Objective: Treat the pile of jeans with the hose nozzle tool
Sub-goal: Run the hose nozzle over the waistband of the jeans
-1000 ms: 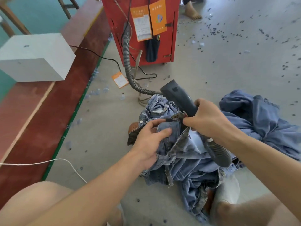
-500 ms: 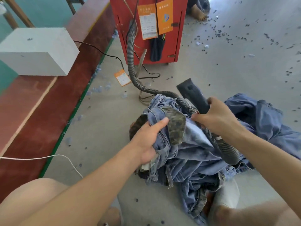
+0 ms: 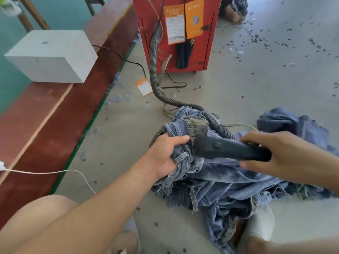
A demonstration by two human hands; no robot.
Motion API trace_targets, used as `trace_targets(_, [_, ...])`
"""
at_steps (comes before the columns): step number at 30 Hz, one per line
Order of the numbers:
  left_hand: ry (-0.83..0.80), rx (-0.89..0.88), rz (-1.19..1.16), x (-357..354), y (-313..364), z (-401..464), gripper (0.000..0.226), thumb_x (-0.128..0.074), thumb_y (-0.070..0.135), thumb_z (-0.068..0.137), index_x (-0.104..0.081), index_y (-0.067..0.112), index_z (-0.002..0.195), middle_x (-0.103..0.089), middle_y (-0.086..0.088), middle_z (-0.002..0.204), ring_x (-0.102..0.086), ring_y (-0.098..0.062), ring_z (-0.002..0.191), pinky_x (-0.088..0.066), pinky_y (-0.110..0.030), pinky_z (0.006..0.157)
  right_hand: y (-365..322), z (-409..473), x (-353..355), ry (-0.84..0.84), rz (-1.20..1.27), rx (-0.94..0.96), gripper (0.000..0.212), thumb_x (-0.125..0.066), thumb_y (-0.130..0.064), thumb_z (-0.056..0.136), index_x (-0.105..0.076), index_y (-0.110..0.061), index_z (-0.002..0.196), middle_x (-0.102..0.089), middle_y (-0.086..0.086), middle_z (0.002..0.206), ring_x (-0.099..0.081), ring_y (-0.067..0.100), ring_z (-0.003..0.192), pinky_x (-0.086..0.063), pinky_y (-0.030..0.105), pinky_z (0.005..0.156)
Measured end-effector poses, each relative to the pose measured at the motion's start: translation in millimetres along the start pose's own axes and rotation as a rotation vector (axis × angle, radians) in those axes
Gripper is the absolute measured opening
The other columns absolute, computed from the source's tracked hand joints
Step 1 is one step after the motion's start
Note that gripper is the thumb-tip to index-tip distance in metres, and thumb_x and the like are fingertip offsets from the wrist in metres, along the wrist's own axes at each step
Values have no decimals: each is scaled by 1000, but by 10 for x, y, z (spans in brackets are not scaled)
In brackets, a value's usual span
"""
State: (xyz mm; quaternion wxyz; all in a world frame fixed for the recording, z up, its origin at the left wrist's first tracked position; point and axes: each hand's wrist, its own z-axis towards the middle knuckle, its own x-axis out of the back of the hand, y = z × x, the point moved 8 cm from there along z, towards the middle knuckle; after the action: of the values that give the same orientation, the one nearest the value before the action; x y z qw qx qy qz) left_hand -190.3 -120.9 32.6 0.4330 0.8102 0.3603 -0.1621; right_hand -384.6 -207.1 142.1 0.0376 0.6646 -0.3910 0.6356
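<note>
Black nozzle [image 3: 229, 148] in right hand [image 3: 286, 153], against jeans [image 3: 229, 182].

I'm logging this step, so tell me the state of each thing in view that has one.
left hand: grips a fold of denim
right hand: holds the nozzle
nozzle: lying level, mouth against the raised fold
hose: connected to the red machine
jeans pile: crumpled on the floor
</note>
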Motion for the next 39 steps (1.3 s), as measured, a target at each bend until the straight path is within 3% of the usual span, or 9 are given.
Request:
trace_targets(6, [-9,23,69,97,-82,7,40,-47,-16,93,-70,-1,122,-72,-26,119,-74,-41,100,-62,-51,79,77,91,151,210,68,-104,12,-60,-55,89,-53,-51,97,-63,-32,83,-62,-2,65,-43,19,49])
trace_targets(10, [-30,66,53,122,-186,14,58,-75,1,62,-61,-11,117,-60,-23,117,-61,-46,98,-53,-48,90,448,48,415,344,240,-252,13,-64,-53,87,-54,-45,90,-66,-3,55,-56,13,36,-45,25,38])
trace_targets(13, [20,102,186,118,-224,4,50,-83,31,79,-72,1,118,-74,-19,114,-73,-35,99,-59,-42,88,496,40,411,182,305,-253,39,-67,-71,78,-61,-37,96,-63,9,50,-58,24,37,-46,26,37])
trace_targets(16, [132,4,286,179,-224,28,32,-75,4,88,-71,8,120,-77,-18,107,-76,-33,94,-62,-42,79,470,31,256,-16,325,-255,52,-62,-81,73,-64,-37,101,-64,11,55,-59,25,41,-50,31,42])
trace_targets(24, [-1,-152,563,77,-176,9,27,-67,-5,94,-76,16,108,-79,-5,110,-75,-20,104,-60,-27,86,200,144,80,-125,353,-208,35,-64,-68,79,-64,-38,98,-63,-2,54,-55,9,40,-44,18,44])
trace_targets(30, [60,-221,850,104,-214,-8,18,-69,13,94,-75,21,109,-80,7,103,-74,-13,102,-59,-36,97,172,301,234,95,261,-216,23,-64,-58,87,-60,-35,89,-66,-8,55,-55,7,36,-45,18,42])
trace_targets(33, [126,-298,913,139,-86,-10,22,-67,12,94,-76,31,86,-76,14,80,-72,-7,81,-60,-30,82,222,160,309,-68,323,-199,24,-65,-62,87,-64,-38,90,-64,2,53,-56,16,39,-50,30,45])
trace_targets(36, [116,-314,1037,119,-128,-14,19,-63,12,94,-70,19,78,-56,13,57,-48,-4,54,-45,-18,53,82,176,122,-155,338,-191,12,-67,-57,89,-64,-45,89,-64,-3,53,-54,11,39,-45,21,44])
trace_targets(39, [64,-300,1076,62,-218,-29,14,-63,14,95,-68,2,90,-66,-4,75,-57,-14,65,-51,-28,65,51,369,45,-31,262,-194,15,-66,-51,91,-62,-36,90,-67,-6,57,-57,10,39,-47,21,42])
